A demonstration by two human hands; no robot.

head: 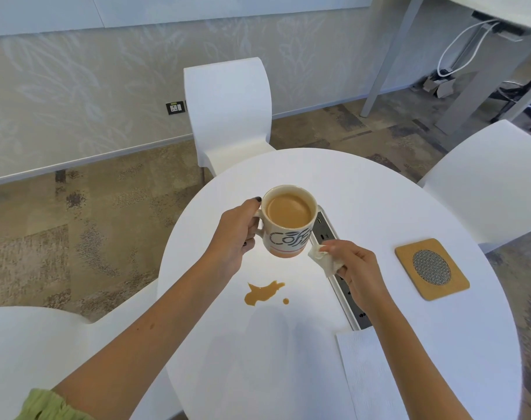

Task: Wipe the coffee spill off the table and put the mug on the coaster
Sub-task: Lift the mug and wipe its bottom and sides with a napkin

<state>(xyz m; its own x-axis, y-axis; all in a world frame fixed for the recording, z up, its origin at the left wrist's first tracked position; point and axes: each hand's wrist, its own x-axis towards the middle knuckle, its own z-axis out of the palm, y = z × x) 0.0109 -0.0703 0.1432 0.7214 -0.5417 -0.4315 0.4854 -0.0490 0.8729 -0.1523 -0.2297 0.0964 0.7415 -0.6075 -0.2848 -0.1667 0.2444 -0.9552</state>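
Note:
My left hand (pixel 235 234) grips the handle of a white mug (pixel 288 230) full of milky coffee and holds it up above the round white table (pixel 379 201). My right hand (pixel 356 269) pinches a crumpled white tissue (pixel 321 258) right beside the mug's lower right side. A brown coffee spill (pixel 262 294) with a small separate drop lies on the table below the mug. The square cork coaster (pixel 431 268) with a round mesh centre sits on the table to the right, with nothing on it.
A grey power-socket strip (pixel 338 280) runs down the table's middle, under my right hand. A white paper napkin (pixel 367 368) lies at the near right. White chairs (pixel 229 110) stand around the table on all visible sides.

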